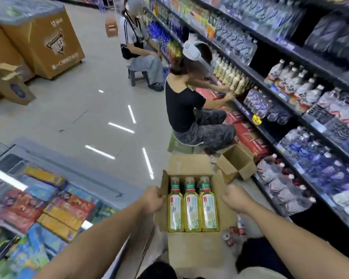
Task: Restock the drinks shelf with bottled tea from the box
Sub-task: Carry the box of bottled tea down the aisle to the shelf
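A: Bottles [192,206], three of them, lying side by side in the open box [195,250] right at the near edge of the floor, caps pointing away, yellow tea showing through the plastic.

B: And the hands?

A: Left hand [154,200] is curled onto the box's left flap, fingers closed over the cardboard edge. Right hand [236,197] is balled up at the right flap; I can't tell for sure whether it's pinching the flap or just resting against it. Neither one is on a bottle.

B: So nothing has gone up yet by the look of it. How would you lift one?

A: Full bottles, so I'd guess a fair weight each. Smooth plastic with a glossy label, probably a bit slippery. The narrow neck under the cap looks like the safest grab, or wrap around the middle of the body. The plastic should be stiff enough when full, not fragile.

B: Where do they go?

A: The drinks shelf [290,109] runs along the right, packed with bottles. A smaller empty box [237,165] sits just beyond ours. Farther up, a person in a black top [181,109] crouches at the shelf, and another sits on a stool at the far end. A freezer [54,190] of bright packets is on the near left.
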`<state>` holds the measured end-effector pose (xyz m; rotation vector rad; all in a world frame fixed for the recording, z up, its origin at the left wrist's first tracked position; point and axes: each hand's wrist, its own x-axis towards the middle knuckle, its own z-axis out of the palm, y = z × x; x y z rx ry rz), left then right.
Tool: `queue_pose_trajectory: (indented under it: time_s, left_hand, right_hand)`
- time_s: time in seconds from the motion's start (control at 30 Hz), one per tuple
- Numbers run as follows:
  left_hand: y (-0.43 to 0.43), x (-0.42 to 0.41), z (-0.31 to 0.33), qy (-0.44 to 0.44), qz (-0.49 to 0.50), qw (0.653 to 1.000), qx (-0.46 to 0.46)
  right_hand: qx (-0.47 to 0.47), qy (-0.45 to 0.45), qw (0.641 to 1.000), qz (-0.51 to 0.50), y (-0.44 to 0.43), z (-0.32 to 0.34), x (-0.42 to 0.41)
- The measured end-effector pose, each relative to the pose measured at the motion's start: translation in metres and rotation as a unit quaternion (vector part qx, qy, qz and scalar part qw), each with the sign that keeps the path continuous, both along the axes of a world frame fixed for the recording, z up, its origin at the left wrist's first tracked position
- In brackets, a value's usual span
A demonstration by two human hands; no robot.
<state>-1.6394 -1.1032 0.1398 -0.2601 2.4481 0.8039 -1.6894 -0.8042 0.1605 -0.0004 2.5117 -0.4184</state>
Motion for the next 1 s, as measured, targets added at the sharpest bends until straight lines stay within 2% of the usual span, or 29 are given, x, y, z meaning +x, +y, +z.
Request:
queue_pose_trajectory:
  time_s: [0.2,0.47,0.73,1.0]
  left_hand:
    - [-0.034,-0.148,-0.016,0.010,0.012,0.999,0.029]
    - [-0.099,-0.295,-0.020,0.003,0.104,0.994,0.035]
    - [-0.180,-0.403,-0.006,0.002,0.218,0.976,0.025]
    - [-0.298,-0.496,-0.008,-0.015,0.299,0.954,-0.007]
  right_hand:
    - [0.044,0.016,0.999,0.018,-0.036,-0.008,-0.152]
    - [0.012,0.023,0.998,0.059,-0.106,-0.007,-0.345]
    - [-0.021,-0.011,0.974,0.225,-0.222,-0.004,-0.535]
    - [-0.037,-0.042,0.943,0.327,-0.378,-0.025,-0.682]
